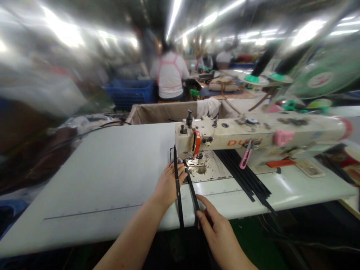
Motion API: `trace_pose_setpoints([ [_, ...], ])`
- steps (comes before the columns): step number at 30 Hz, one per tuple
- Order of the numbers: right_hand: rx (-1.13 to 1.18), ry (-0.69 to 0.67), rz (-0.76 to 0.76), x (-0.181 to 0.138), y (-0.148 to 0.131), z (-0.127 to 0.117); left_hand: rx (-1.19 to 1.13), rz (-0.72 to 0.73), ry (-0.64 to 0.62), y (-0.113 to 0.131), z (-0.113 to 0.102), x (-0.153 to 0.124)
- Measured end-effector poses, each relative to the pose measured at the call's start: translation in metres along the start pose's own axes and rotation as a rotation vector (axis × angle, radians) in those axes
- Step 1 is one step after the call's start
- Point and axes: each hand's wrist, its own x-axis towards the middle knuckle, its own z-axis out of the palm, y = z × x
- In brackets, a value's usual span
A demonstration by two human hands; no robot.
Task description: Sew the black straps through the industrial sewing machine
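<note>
A black strap (192,189) is pinched by fingers (207,204) of the right hand (221,229); the grip of the left hand (165,184) cannot be told.

A hand could pass over the broad white tabletop (118,165) left of centre. Right of centre, the sewing machine (253,129) bars the way, a bundle of black strips (244,178) beneath its arm. Lower centre, the left hand (166,183) and right hand (215,223) crowd the front.
</note>
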Motion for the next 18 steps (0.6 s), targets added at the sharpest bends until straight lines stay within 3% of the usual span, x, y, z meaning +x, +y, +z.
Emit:
trace_pose_setpoints([
  [7,-0.088,0.060,-0.041,0.009,-0.007,-0.001,-0.085,0.003,0.040,-0.021,-0.002,0.032],
  [13,-0.212,0.000,-0.021,0.020,-0.015,0.000,-0.258,-0.105,0.002,-0.040,0.004,0.083],
  [18,-0.267,-0.039,0.030,0.023,-0.018,0.001,-0.377,-0.163,-0.027,-0.040,0.006,0.103],
])
